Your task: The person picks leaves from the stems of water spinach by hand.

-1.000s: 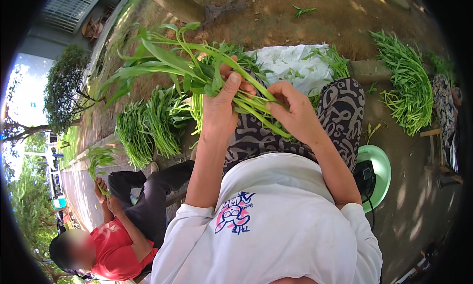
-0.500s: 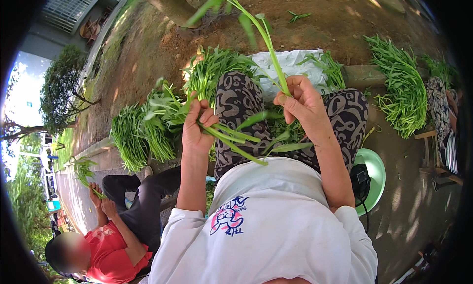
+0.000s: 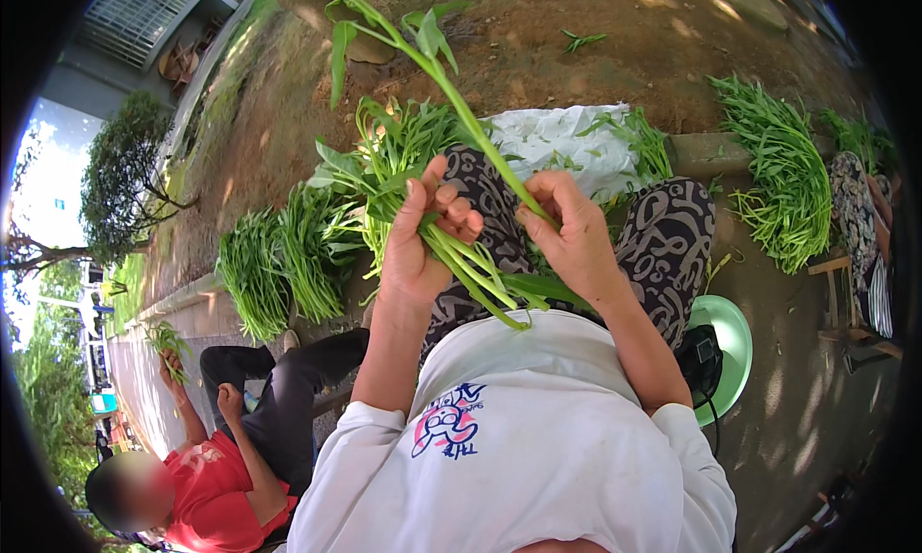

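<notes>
My left hand [image 3: 423, 236], fingers curled, holds a small bunch of water spinach stalks [image 3: 468, 265]. Their leaves fan out beyond the thumb and their pale cut ends point toward my white shirt. Level with it, my right hand [image 3: 573, 234] pinches one long water spinach stalk [image 3: 459, 104] near its lower end. This stalk slants up and left over the bunch, its leafy tip above the bare soil. Both hands are above my lap, where more green leaves lie, partly hidden.
Heaps of water spinach lie left [image 3: 283, 255] and right [image 3: 786, 174]. A white plastic sack [image 3: 552, 135] is spread beyond my knees. A pale green basin [image 3: 735, 347] stands right of me. A person in a red shirt [image 3: 226, 486] sits at left holding greens; another person sits far right.
My left hand has moved right and turned, its fingers loosening slightly around the bunch. The long stalk has swung left in my right hand. At left, the co-worker's hands have separated.
</notes>
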Demonstrator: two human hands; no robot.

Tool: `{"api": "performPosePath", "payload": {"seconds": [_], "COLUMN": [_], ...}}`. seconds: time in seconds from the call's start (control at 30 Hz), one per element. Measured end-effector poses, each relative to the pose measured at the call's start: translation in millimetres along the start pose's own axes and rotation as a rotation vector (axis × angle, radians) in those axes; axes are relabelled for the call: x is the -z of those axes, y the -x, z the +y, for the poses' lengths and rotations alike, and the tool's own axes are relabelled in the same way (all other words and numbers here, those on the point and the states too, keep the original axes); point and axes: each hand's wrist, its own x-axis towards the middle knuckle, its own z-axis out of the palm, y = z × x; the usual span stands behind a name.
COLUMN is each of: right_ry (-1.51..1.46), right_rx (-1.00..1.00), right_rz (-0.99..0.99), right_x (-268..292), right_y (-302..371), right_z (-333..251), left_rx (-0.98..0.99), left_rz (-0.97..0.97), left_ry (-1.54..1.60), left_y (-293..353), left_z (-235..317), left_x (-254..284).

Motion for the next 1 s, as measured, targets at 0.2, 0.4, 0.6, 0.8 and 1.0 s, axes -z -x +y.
{"api": "performPosePath", "payload": {"seconds": [0.2, 0.4, 0.6, 0.8, 1.0], "right_ry": [0.174, 0.246, 0.096, -0.227, -0.118], "right_rx": [0.111, 0.152, 0.044, -0.164, -0.234], "right_rz": [-0.023, -0.058, -0.192, -0.407, -0.417], "right_x": [-9.6, -16.8, -9.9, 10.5, 23.8], "right_y": [4.9, 7.6, 6.6, 2.7, 1.5], "right_z": [-1.0, 1.8, 1.3, 9.7, 16.3], "left_rx": [-0.008, -0.040, -0.082, -0.197, -0.267], "left_rz": [-0.009, 0.023, 0.080, -0.038, -0.001], "left_ry": [-0.284, -0.418, -0.437, -0.433, -0.428], "left_y": [2.2, 1.5, -7.3, -15.0, -9.2], "left_z": [-5.9, -4.0, 18.8, 49.9, 68.8], "left_x": [-0.7, -2.9, -6.1, -2.8, 4.7]}}
